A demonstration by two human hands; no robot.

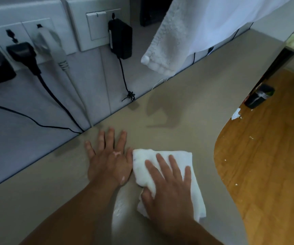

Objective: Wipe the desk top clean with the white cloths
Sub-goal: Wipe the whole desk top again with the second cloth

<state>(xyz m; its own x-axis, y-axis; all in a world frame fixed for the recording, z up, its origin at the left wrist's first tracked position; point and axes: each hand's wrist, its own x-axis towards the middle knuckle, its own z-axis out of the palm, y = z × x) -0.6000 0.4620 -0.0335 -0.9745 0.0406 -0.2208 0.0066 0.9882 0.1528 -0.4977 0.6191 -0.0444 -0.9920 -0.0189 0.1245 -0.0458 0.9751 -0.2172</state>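
A folded white cloth (192, 175) lies flat on the beige desk top (187, 110). My right hand (169, 190) presses down on it with fingers spread and straight; the thumb tucks against the cloth's near left edge. My left hand (110, 160) rests palm down on the bare desk just left of the cloth, fingers spread toward the wall. A second white towel (171, 38) hangs in the air at the top right, above the desk's back edge.
Wall sockets with plugs, a black adapter (120, 38) and cables (57, 101) run along the grey back panel. The desk's curved right edge drops to a wooden floor (266, 165) with white scraps and a dark object (258, 96).
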